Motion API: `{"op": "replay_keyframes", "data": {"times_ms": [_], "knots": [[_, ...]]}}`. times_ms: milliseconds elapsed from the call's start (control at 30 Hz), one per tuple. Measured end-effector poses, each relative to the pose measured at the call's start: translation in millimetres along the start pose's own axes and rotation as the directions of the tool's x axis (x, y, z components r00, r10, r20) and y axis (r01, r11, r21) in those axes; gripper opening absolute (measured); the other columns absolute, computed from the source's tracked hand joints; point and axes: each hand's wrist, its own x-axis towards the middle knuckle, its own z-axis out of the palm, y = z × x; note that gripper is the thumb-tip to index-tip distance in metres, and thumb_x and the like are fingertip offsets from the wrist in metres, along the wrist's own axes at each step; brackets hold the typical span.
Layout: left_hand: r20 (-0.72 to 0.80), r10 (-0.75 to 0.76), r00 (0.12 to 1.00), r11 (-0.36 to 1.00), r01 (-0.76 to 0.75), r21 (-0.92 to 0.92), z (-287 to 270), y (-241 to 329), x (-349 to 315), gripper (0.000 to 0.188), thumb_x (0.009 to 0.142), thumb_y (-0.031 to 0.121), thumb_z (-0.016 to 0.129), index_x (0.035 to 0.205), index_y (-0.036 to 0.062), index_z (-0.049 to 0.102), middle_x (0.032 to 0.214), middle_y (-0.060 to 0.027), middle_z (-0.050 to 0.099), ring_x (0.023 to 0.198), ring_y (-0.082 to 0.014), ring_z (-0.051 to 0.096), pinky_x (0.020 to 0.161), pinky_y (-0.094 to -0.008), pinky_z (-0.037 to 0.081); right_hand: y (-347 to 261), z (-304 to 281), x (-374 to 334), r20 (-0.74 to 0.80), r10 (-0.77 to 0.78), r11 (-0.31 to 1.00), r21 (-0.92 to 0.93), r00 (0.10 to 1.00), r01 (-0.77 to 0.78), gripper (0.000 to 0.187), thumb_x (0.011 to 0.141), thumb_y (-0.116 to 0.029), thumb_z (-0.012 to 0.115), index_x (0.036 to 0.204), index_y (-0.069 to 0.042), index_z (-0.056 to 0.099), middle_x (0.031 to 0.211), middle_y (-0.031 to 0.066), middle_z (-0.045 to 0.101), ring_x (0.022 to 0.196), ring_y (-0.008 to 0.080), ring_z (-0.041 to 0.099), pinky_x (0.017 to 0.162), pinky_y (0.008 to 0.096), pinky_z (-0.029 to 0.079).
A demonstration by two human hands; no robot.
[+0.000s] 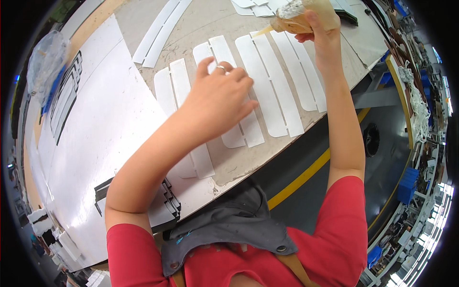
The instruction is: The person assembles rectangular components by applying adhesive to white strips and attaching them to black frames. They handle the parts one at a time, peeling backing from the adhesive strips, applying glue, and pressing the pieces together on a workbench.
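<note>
My right hand (326, 40) is closed around a squeeze bottle (290, 23) with yellowish contents and silvery wrapping, tipped on its side. Its thin nozzle points left, the tip near the upper end of a white strip panel (270, 91). Fingers apart and slightly bent, my left hand (221, 95) is over another white panel (246, 126) and holds nothing; whether it touches the panel I cannot tell. A ring is on one of its fingers. Further similar panels, each of paired curved strips, lie side by side, one at the left (165, 91) and one at the right (299, 71).
Under the panels is a worn grey-beige board (229, 167) on a white table (110, 110). Stacks of dark-edged white pieces lie at the left (67, 103) and near my left elbow (165, 205). A clear plastic bag (48, 60) rests at the far left. More white pieces (258, 8) lie behind.
</note>
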Motion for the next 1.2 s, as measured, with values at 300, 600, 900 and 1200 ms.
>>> {"op": "replay_keyframes", "data": {"times_ms": [300,600,900,1200], "knots": [[-0.152,0.066,0.986,0.994,-0.078,-0.076,29.8,0.2,1.9,0.030,0.080,0.027,0.059,0.100,0.0039,0.058,0.111,-0.0087,0.055,0.113,-0.0318,0.047,0.103,-0.0526,0.019,15.5,6.5,9.7,-0.002,0.029,0.998,-0.048,1.000,-0.029,0.029,0.084,-0.029,0.063,0.099,-0.006,0.056,0.078,0.0028,0.060,0.058,0.0096,0.058,0.044,0.0205,0.043],[-0.088,0.030,0.996,0.999,-0.032,-0.023,28.5,3.3,2.1,0.029,0.082,0.025,0.058,0.105,0.0085,0.057,0.117,-0.0052,0.054,0.116,-0.0259,0.045,0.104,-0.0485,0.019,6.3,-24.5,-29.2,-0.018,0.108,0.993,-0.044,0.994,-0.109,0.035,0.084,-0.033,0.062,0.099,-0.002,0.055,0.079,0.0040,0.059,0.056,0.0102,0.055,0.043,0.0216,0.041],[-0.128,0.048,0.991,0.999,-0.050,-0.011,28.3,3.9,2.9,0.027,0.083,0.023,0.057,0.105,0.0077,0.057,0.117,-0.0062,0.055,0.114,-0.0244,0.046,0.104,-0.0483,0.019,-33.7,-35.3,-83.6,-0.041,0.194,0.981,0.040,0.980,-0.192,0.048,0.078,-0.034,0.068,0.108,-0.003,0.048,0.081,0.0033,0.056,0.059,0.0077,0.054,0.040,0.0196,0.040],[-0.122,0.062,0.991,0.998,-0.064,-0.013,27.4,5.2,4.4,0.026,0.083,0.022,0.058,0.104,0.0075,0.058,0.116,-0.0069,0.056,0.114,-0.0243,0.047,0.104,-0.0485,0.018,-24.0,-70.2,-107.0,0.011,0.199,0.943,0.270,0.980,-0.195,0.056,0.083,-0.041,0.060,0.121,-0.003,0.044,0.110,0.0069,0.055,0.096,0.0172,0.056,0.072,0.0307,0.049]]}}
